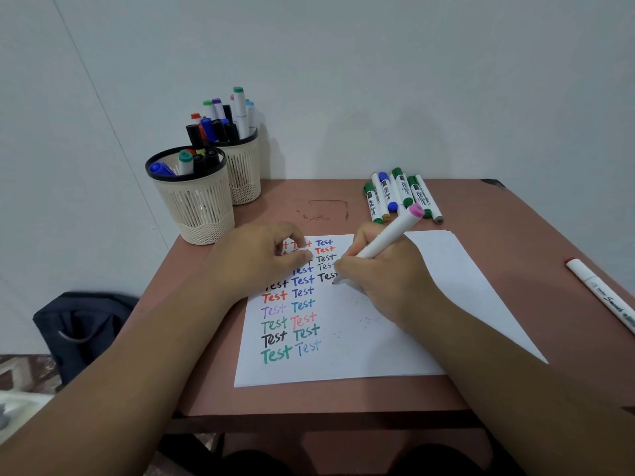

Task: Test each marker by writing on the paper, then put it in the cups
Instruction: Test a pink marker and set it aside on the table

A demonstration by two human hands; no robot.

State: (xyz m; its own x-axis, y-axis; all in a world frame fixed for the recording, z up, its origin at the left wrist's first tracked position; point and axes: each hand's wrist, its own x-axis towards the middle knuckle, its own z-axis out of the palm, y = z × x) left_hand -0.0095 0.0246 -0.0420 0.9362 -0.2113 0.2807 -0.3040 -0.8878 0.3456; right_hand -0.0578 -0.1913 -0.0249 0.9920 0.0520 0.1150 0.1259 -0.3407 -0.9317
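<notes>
Paper (pixel 360 338) lies under both our hands, its left half filled with columns of the word "Test" in many colours. Our right hand (pixel 385 269) has its fingers curled tight round a white marker (pixel 388 237) with a pink end cap, the tip pressed to the sheet just below our fingertips at the foot of the third column, where a small reddish mark shows. The marker's long axis slants up and away to the right from the fingers, cap end high, tip end low and toward our left hand. Our left hand (pixel 261 259) rests on the upper left of the sheet, fingers loosely curled and clamped on nothing, holding the paper steady.

What the coming move turns on, we judge, is the way to the cups: the near cup (pixel 194 201) and the far cup (pixel 244 173) stand up and to the left of the writing fingers, beyond our left hand, both already crowded with markers. So the right hand must cross over the left, or pass the marker across, since the left hand is the nearer one. We would turn the marker upright before lowering it in.

Untested markers (pixel 398 195) lie in a cluster just above the right fingers, and a red-capped marker (pixel 601 293) lies well to their right
</notes>
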